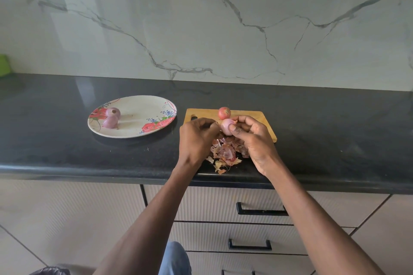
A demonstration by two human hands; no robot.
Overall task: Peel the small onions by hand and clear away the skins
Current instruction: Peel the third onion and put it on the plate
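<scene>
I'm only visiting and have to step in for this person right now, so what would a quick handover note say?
Right hand holds a mostly peeled onion over the cutting board. Left hand is curled beside it, apparently pinching at the skin.
Done: two peeled onions sit on the flowered plate.
Left: finish this onion, peel the unpeeled onion at the board's far edge, then clear the pile of skins from the counter.

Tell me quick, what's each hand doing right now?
Left hand: fingers curled beside the onion; whether it pinches skin cannot be told.
Right hand: holding the onion.
</scene>
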